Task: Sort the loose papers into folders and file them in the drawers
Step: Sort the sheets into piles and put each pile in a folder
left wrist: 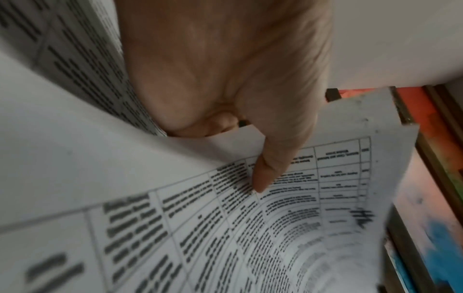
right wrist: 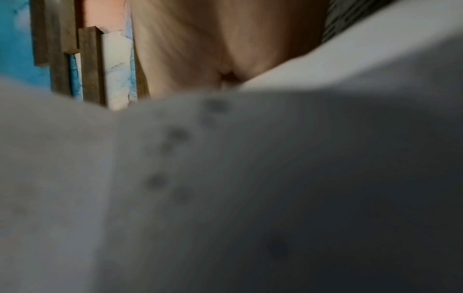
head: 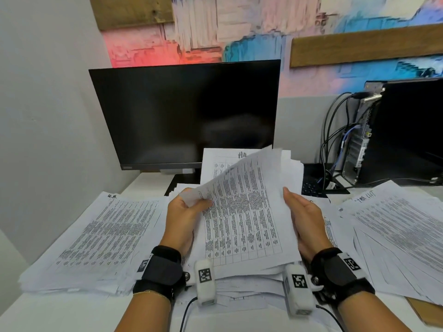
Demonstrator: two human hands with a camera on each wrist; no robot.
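In the head view, both hands hold up a held stack of printed table sheets (head: 247,219) over the desk's middle. My left hand (head: 184,212) pinches the left edge, where a curled corner lifts. In the left wrist view the left hand (left wrist: 225,79) has its thumb pressed on a printed sheet (left wrist: 225,228), fingers behind it. My right hand (head: 302,219) grips the right edge, thumb along it, fingers hidden under the paper. The right wrist view shows only my right hand's palm (right wrist: 225,39) and blurred paper (right wrist: 225,178). A loose pile (head: 239,281) lies beneath.
A pile marked "H.R." (head: 103,236) lies at the left and another hand-labelled pile (head: 395,231) at the right. A dark monitor (head: 184,113) stands behind, with a keyboard (head: 311,188), a computer tower (head: 395,130) and cables (head: 330,144). A brown folder corner (head: 424,312) shows at the right.
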